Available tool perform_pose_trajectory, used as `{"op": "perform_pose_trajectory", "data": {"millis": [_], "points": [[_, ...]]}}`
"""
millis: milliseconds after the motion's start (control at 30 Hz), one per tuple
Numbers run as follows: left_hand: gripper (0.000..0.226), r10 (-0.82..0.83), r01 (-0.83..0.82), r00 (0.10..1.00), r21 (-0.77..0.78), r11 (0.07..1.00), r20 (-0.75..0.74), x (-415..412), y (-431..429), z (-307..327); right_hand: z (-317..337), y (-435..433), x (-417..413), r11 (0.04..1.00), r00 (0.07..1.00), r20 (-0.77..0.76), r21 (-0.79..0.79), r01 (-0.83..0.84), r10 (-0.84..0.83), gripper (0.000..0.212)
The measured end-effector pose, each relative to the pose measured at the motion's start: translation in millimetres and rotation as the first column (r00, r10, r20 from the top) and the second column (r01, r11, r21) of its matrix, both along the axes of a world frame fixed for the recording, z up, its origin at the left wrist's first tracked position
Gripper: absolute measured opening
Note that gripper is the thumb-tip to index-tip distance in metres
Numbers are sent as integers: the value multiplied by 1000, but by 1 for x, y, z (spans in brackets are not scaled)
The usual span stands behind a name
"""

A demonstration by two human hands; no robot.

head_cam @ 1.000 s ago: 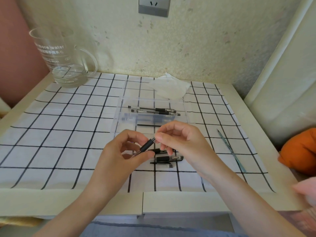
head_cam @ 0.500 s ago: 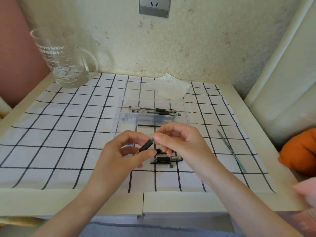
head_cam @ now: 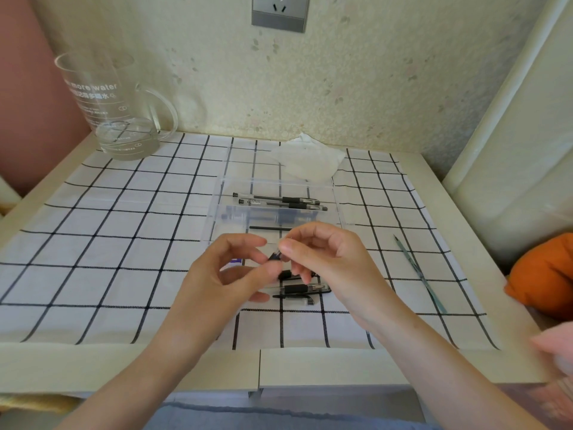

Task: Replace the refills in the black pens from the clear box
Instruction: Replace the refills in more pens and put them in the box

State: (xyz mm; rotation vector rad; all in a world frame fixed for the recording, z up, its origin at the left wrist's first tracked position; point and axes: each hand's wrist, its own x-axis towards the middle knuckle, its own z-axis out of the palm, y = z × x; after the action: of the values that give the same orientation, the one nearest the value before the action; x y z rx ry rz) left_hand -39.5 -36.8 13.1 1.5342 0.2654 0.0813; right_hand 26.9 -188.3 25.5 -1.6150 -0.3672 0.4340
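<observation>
While left grip [head_cam: 221,276] and right grip [head_cam: 330,259] pinch a pen [head_cam: 275,255], checked cloth [head_cam: 124,243] lies beneath.

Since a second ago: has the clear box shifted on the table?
No. The clear box sits against the same grid lines of the checked cloth as before.

Table [head_cam: 93,367] was cream-coloured, with a seam in its near edge. A white checked cloth [head_cam: 124,243] with black lines covered most of the top. Far left corner: a glass jug [head_cam: 105,103] with a little water, standing at the cloth's edge. Far centre: a crumpled tissue [head_cam: 310,164]. Just nearer than it, the clear box [head_cam: 279,184], two black pens [head_cam: 279,201] lying inside. Nearer me, loose pen parts [head_cam: 300,290] on the cloth. Right side: a thin green stick [head_cam: 418,271], lying at a slant.
</observation>
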Motion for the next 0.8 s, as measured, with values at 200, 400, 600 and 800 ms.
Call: {"op": "perform_pose_trajectory", "data": {"millis": [200,400,600,800], "points": [[19,-102,104,994,45,994,-39,1,-1,1,-1,-2,2,999,999,-7,23,46,-46,10],[28,-13,14,1000,58,998,-25,1,3,-3,-1,-2,1,999,1000,-7,33,19,-19,8],[27,-91,90,992,-16,996,-92,2,-2,0,-3,-3,3,998,999,-32,54,45,-43,9],[20,-91,90,994,-32,995,-56,3,0,0,-1,-4,4,999,999,-28,33,28,-27,16]]}}
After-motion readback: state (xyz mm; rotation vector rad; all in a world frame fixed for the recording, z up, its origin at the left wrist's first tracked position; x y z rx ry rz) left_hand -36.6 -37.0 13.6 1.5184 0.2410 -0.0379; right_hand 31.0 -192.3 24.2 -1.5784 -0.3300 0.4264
